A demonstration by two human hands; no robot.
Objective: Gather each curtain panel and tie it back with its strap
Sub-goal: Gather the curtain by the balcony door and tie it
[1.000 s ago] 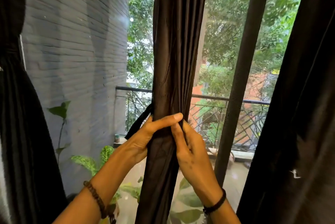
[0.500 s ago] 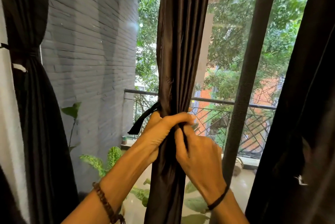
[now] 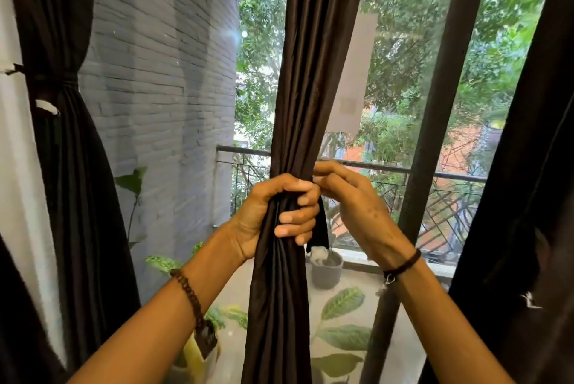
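Far-left panel point(image 3: 71, 166): gathered and bound by its band point(image 3: 52, 80); appears finished.
Centre panel point(image 3: 310, 73): bunched into a rope in front of the window glass.
Left hand point(image 3: 273, 212): fingers clenched round the bunch, holding it together.
Strap point(image 3: 320, 228): dark strip hanging just right of that fist.
Right hand point(image 3: 357, 206): fingers curled at the strap's upper part, apparently pinching it.
Right panel point(image 3: 528, 197): hangs loose, untied, cut off by the frame edge.
Risk: if the left grip eases during wrapping, folds could spill out; a slack pinch could drop the strap.
Unclear: the strap's run behind the bunch, its anchor, the exact pinch point. No strap shows for the right panel.
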